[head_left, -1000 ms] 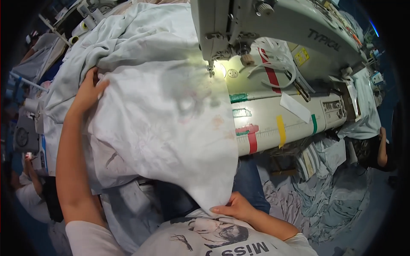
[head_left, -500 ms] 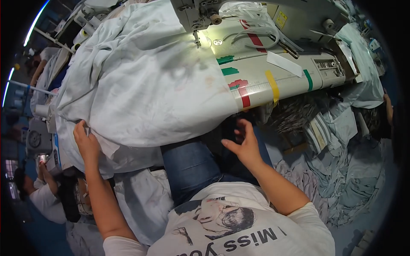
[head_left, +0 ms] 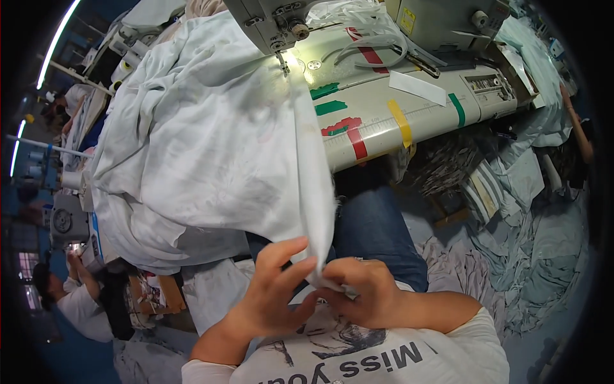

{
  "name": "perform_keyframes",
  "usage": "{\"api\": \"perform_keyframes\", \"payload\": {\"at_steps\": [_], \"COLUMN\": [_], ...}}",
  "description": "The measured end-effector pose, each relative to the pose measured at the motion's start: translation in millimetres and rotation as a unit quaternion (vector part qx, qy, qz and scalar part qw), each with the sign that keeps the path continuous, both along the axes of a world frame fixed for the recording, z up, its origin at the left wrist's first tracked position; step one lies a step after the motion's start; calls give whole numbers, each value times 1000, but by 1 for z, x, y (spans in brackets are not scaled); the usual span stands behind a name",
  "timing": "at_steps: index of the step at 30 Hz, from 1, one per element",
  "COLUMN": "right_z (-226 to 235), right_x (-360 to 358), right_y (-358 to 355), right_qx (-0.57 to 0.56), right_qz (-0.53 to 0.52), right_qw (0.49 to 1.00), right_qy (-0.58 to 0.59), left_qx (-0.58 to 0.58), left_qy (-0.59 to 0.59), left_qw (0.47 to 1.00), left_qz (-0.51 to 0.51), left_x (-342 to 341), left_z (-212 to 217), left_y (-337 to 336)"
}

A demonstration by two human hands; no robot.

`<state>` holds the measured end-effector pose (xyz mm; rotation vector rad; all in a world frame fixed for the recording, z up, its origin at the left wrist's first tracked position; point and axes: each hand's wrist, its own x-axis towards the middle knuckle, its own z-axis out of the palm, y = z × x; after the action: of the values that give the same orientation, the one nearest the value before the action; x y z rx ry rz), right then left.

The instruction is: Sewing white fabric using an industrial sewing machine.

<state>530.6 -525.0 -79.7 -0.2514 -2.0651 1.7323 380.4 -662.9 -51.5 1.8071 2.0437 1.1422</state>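
Observation:
White fabric [head_left: 211, 147] spreads over the left part of the sewing machine bed [head_left: 377, 131] and hangs toward my lap. Its right edge is folded into a narrow strip that runs from beneath the needle and presser foot [head_left: 283, 62] down to my hands. My right hand [head_left: 364, 291] pinches the near end of this strip, close to my shirt. Beside it, my left hand [head_left: 275, 291] has its fingers apart, with the fingertips near or against the fabric edge; whether they grip it is unclear.
On the machine bed lie a white paper strip [head_left: 417, 88], tweezers [head_left: 422, 66] and looped white tape [head_left: 377, 51]. Piled cloth [head_left: 537, 269] fills the floor at right. Another person [head_left: 77, 294] works at a machine on the left.
Both hands have come together in front of my chest. The fabric's right edge is now folded and drawn toward me, with its end pinched in my right hand, which was empty before.

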Motion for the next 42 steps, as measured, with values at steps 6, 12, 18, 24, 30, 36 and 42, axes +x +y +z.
{"api": "perform_keyframes", "payload": {"at_steps": [6,12,18,24,30,36,42], "right_z": [16,-8,-15,-31,-49,-46,-43], "right_x": [-43,-90,-90,-75,-80,-87,-107], "right_y": [-21,-58,-61,-46,-39,-20,-18], "right_qx": [238,313,301,270,264,310,409], "right_qz": [72,95,102,86,51,20,-21], "right_qw": [952,916,922,947,955,945,911], "right_qy": [177,233,219,153,127,102,52], "left_qx": [38,-198,-246,8,-12,95,110], "left_qy": [-417,-48,-101,-494,-289,-297,-492], "left_qw": [893,955,917,810,895,878,794], "left_qz": [166,216,296,315,341,364,340], "left_x": [-22,-53,-84,-92,-50,-58,-54], "left_z": [44,26,-13,-55,-66,-86,-71], "left_y": [24,41,11,-11,-2,-40,-54]}}
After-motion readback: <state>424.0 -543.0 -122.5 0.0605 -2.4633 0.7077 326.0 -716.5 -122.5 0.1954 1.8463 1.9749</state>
